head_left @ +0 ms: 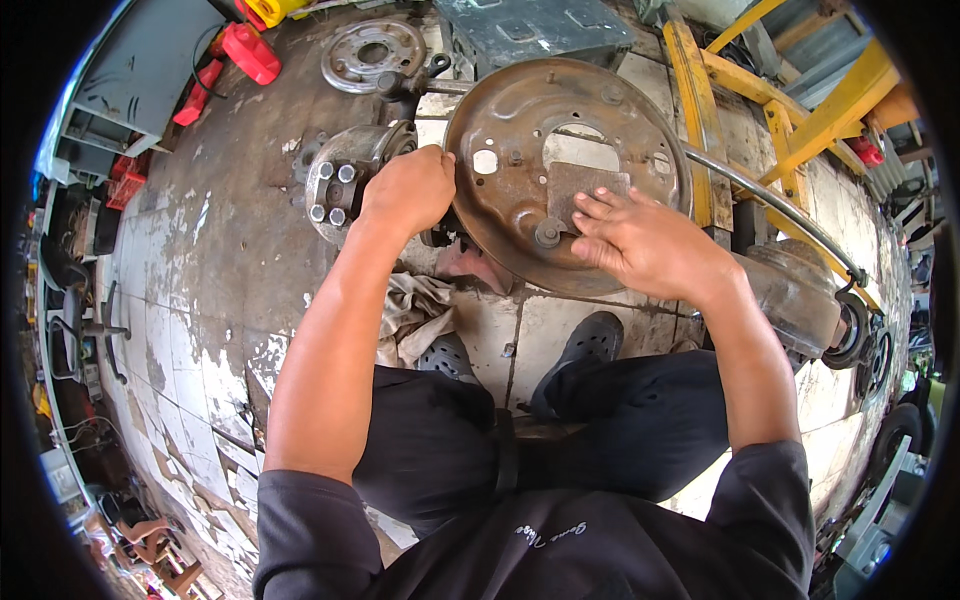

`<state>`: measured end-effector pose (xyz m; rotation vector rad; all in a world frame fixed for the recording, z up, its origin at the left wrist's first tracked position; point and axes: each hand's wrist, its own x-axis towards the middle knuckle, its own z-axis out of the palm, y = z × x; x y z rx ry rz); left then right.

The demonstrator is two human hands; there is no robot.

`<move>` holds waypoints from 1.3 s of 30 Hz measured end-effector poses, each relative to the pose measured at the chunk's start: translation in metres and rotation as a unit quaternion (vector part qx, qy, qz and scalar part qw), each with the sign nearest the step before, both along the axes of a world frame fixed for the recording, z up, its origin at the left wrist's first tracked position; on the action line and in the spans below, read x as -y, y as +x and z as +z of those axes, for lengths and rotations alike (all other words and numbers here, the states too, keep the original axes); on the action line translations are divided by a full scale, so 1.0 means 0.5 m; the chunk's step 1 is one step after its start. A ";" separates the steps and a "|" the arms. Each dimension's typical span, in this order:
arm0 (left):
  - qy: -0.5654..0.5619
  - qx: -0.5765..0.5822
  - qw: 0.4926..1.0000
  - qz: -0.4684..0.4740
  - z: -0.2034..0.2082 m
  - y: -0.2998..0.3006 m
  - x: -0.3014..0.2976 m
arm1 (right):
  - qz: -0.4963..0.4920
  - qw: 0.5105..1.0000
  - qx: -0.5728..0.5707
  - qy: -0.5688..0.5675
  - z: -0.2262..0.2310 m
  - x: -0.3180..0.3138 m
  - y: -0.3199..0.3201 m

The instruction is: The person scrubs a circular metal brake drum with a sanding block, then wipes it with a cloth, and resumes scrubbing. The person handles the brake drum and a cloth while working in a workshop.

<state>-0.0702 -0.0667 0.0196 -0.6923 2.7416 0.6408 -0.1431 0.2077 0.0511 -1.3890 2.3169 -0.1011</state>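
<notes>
Hands work on a rusty brake backing plate (560,130): left hand (408,190) closed on its edge, right hand (645,240) open, fingers flat on it.

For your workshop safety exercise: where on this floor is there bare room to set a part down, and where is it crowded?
Bare tiled floor lies left of the left hand, between the hub and the clutter at the wall. It is crowded around the rusty plate, right hand, rag and shoes.
</notes>
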 end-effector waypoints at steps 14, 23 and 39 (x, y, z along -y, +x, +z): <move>-0.001 0.007 1.000 -0.004 0.001 -0.001 0.004 | -0.002 0.991 -0.076 -0.114 -0.074 0.030 -0.017; 0.012 -0.010 1.000 0.000 -0.004 -0.002 0.004 | 0.047 0.986 -0.101 -0.122 -0.086 0.002 -0.025; 0.004 -0.035 0.999 -0.021 -0.020 -0.006 0.016 | 0.026 0.995 -0.013 -0.091 -0.022 -0.054 -0.035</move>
